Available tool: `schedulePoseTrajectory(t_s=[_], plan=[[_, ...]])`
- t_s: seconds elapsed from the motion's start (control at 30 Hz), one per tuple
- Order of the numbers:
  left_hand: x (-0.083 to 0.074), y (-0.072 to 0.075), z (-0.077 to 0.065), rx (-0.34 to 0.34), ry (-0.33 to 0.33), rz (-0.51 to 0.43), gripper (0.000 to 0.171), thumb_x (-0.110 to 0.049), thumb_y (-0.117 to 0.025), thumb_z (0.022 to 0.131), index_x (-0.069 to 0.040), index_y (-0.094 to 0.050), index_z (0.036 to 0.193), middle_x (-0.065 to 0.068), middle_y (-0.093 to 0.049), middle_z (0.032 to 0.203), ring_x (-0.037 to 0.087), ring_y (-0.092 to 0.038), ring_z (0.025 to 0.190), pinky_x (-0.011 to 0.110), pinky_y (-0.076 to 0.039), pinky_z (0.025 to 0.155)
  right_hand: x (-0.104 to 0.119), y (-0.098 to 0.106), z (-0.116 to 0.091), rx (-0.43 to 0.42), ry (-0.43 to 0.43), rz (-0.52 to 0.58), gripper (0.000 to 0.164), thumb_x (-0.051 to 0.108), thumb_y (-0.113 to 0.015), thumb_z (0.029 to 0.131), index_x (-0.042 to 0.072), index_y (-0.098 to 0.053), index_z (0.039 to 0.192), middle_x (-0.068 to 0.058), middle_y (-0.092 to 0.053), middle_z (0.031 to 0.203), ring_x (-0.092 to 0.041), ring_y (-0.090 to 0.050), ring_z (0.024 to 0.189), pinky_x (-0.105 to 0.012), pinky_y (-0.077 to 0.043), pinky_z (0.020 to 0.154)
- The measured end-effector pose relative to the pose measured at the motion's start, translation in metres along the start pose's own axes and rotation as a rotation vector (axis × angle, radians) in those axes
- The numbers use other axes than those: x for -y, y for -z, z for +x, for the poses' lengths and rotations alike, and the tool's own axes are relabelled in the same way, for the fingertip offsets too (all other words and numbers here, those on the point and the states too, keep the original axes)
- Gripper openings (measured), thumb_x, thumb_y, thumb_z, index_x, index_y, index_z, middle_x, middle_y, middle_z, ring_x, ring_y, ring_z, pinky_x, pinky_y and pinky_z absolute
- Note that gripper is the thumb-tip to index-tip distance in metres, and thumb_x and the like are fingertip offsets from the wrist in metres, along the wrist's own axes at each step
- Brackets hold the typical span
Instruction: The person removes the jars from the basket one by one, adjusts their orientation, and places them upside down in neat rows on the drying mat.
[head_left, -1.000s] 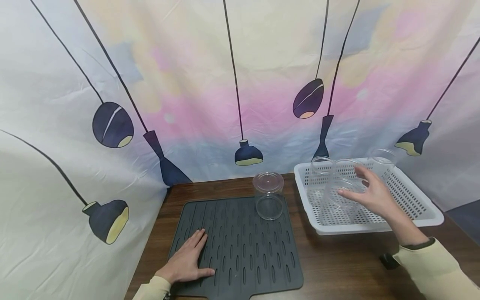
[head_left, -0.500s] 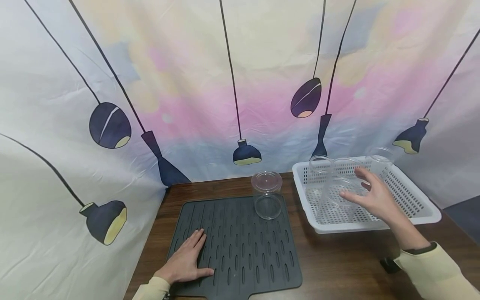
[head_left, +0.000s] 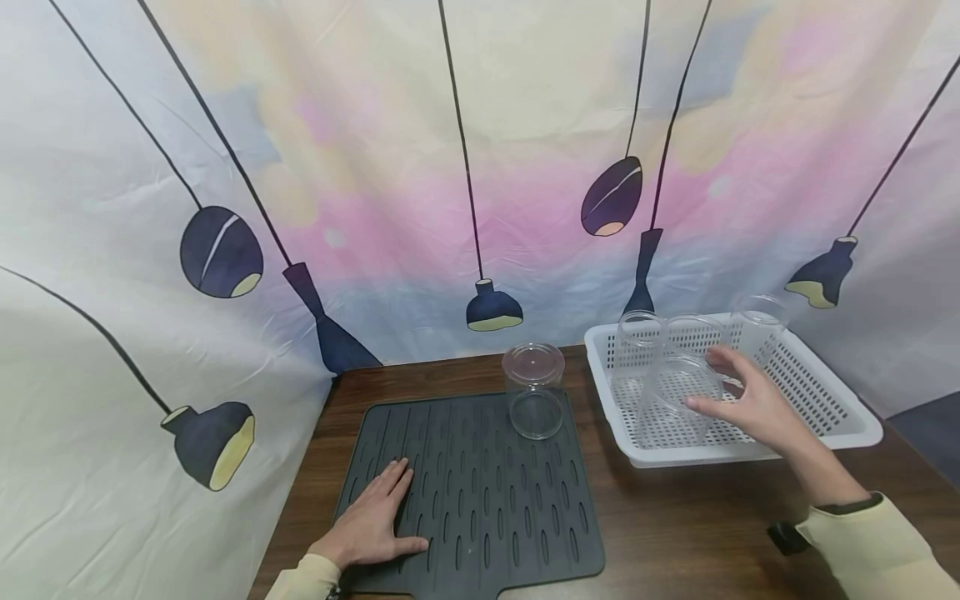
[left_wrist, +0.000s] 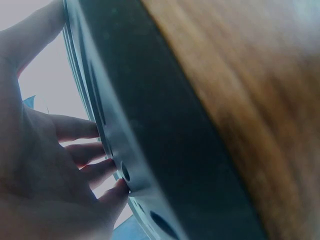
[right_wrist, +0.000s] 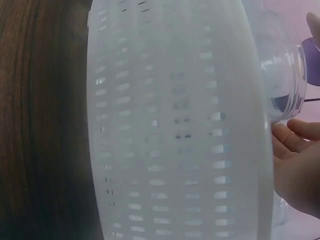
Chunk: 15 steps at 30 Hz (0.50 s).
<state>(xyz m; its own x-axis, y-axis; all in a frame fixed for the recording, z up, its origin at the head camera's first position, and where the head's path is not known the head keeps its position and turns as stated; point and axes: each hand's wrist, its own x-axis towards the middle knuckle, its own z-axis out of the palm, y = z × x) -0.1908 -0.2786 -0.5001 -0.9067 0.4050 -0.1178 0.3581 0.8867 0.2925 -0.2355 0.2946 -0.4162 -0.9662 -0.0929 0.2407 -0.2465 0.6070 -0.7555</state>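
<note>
My left hand (head_left: pixel 371 521) lies flat with spread fingers on a dark grey ridged mat (head_left: pixel 480 492); the left wrist view shows its fingertips (left_wrist: pixel 117 192) at the mat's edge. On the mat's back right corner stands a clear jar (head_left: pixel 537 392). My right hand (head_left: pixel 750 400) reaches over the white basket (head_left: pixel 637 458), thumb and fingers parted at the right side of another clear jar (head_left: pixel 682 392). In the right wrist view, its fingers (right_wrist: pixel 287 137) are close below a clear jar (right_wrist: pixel 282 65), behind the basket wall.
More clear jars stand in the basket, one at its back left (head_left: pixel 637 333) and another at its back right (head_left: pixel 761 317). Brown wooden tabletop (head_left: pixel 667 525) surrounds mat and basket. A cloth printed with lamps (head_left: pixel 420 208) hangs right behind the table.
My right hand has lowered slightly and drawn a little to the right, with thumb and forefinger closer together. My left hand and the jars stay in place.
</note>
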Motion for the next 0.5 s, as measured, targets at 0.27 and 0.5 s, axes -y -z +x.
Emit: schedulePoseTrajectory(t_s=[0.27,0.5], plan=[[0.000,0.000,-0.001,0.002,-0.002,-0.005,0.110,-0.073,-0.064,0.076,0.002,-0.031,0.151,0.021,-0.022,0.159,0.041,-0.019,0.147,0.058,-0.024,0.115,-0.012,0.003,0.000,0.095,0.019,0.030,0.092,0.025,-0.078,0.083,-0.001,-0.023,0.152,-0.031,-0.028,0.152,-0.060,-0.031,0.132,-0.070,-0.032,0.100],[-0.001,0.000,0.000,0.000,-0.004,-0.008,0.110,-0.072,-0.065,0.076,0.002,-0.032,0.150,0.021,-0.023,0.159,0.041,-0.020,0.147,0.059,-0.025,0.114,-0.022,0.006,0.004,0.178,0.032,0.034,0.091,0.022,-0.078,0.083,-0.004,-0.023,0.151,-0.034,-0.033,0.147,-0.063,-0.030,0.131,-0.074,-0.029,0.099]])
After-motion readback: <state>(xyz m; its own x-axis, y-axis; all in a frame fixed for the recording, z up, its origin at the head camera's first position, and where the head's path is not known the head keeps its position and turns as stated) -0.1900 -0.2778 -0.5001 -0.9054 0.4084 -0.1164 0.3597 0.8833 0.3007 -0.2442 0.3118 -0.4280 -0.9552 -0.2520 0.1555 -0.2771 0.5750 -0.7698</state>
